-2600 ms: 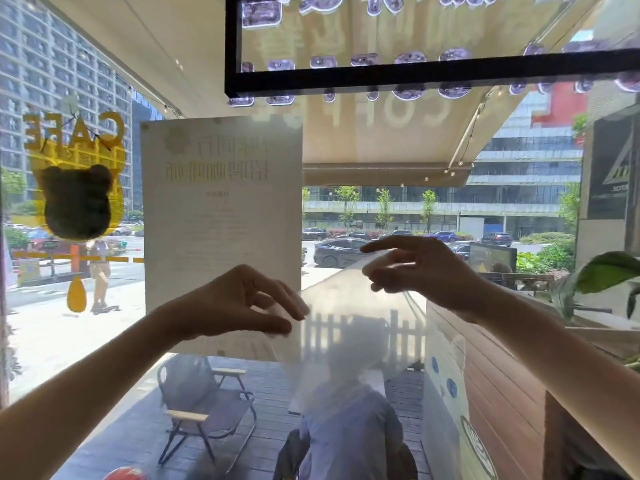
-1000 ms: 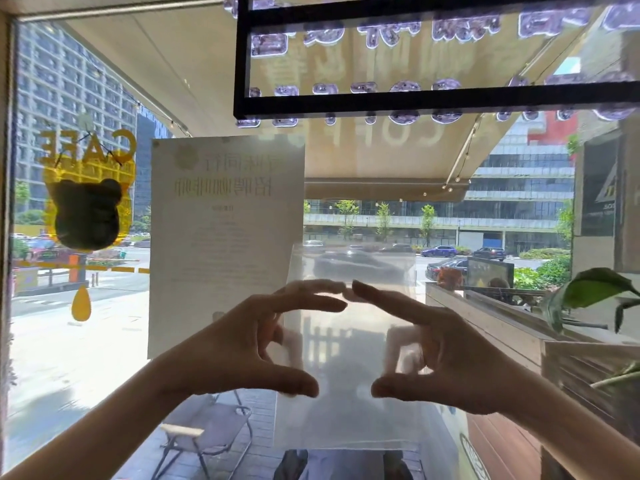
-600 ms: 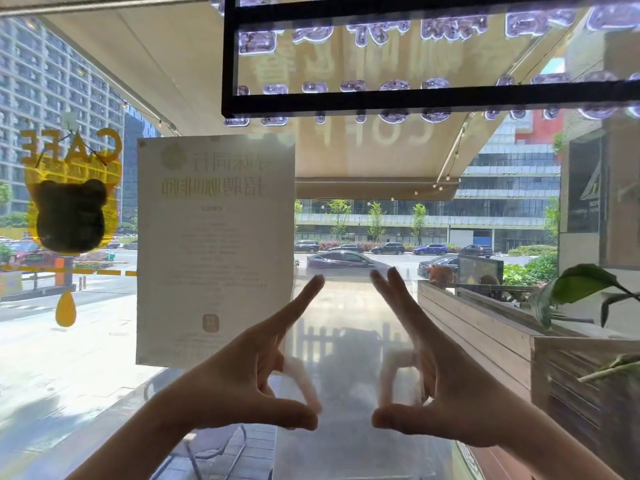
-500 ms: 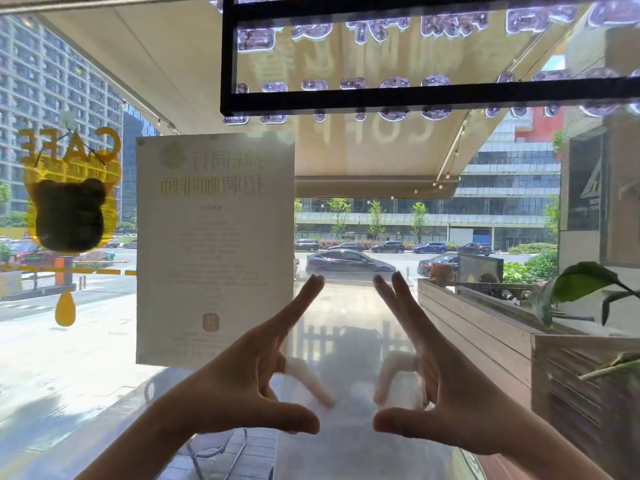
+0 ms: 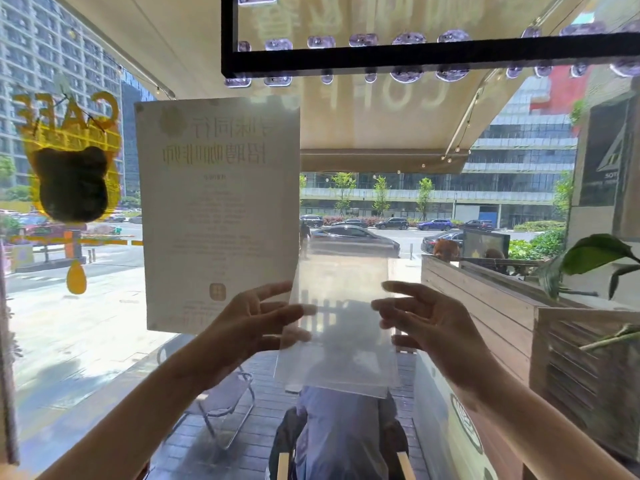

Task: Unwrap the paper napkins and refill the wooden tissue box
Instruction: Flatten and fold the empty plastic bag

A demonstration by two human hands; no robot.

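Paper notice [image 5: 218,216] beside clear sheet [image 5: 343,341], plant [image 5: 588,254] right, bear sticker [image 5: 71,183] left

Bare forearms [image 5: 138,410] — left hand [image 5: 242,327], right hand [image 5: 436,327] — slim-fingered.
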